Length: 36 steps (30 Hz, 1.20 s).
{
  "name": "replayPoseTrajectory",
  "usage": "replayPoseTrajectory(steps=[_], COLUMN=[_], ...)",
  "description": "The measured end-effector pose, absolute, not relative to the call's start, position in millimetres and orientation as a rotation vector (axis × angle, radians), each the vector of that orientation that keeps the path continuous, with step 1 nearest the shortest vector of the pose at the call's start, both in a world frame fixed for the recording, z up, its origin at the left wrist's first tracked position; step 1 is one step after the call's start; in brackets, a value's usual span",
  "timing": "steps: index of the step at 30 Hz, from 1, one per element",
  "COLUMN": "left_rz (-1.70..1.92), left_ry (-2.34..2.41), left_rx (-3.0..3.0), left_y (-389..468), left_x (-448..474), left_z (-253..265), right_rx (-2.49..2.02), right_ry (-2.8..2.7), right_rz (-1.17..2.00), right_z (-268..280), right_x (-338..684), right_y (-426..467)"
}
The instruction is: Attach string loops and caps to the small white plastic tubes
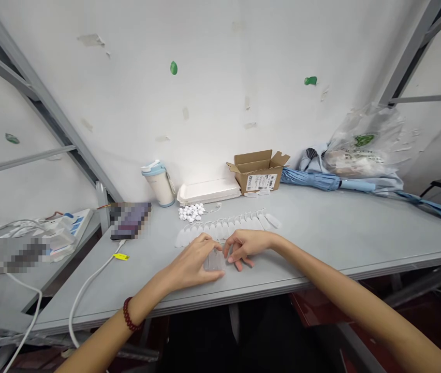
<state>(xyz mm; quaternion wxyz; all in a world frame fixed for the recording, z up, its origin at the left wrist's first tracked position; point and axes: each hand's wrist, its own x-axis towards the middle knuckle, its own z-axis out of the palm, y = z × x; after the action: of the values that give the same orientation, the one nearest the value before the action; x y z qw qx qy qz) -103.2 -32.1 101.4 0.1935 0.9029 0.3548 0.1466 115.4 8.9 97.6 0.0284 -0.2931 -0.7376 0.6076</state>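
Small translucent plastic tags [214, 261] lie near the front of the grey table, between my two hands. My left hand [194, 263] is closed around them, fingers at the far edge and thumb along the near edge. Just to their right, my right hand [247, 245] has thumb and index finger drawn together in a pinch; anything between the tips is too small to make out. Beyond both hands runs a row of similar whitish tags [220, 228] with thin loop strings at their far ends. A pile of small white pieces [191, 212] sits behind the row's left part.
Along the wall stand a cream and blue tumbler [159, 184], a long white tray [209, 191] and an open cardboard box [260, 173]. A folded blue umbrella [313, 179] and a plastic bag [364, 145] lie right. A phone [130, 221] with a white cable [92, 274] lies left.
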Motion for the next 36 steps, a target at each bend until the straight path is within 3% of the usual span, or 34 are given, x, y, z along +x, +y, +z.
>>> replayPoseTrajectory(steps=[36], left_rz=[0.401], left_ry=[0.932], left_rx=[2.607], left_y=[-27.9], left_x=[-107.8], left_z=[104.2], right_rx=[-0.878], right_ry=[-2.258], right_rz=[1.9], right_z=[93.8], right_x=[117.2], right_y=[11.1])
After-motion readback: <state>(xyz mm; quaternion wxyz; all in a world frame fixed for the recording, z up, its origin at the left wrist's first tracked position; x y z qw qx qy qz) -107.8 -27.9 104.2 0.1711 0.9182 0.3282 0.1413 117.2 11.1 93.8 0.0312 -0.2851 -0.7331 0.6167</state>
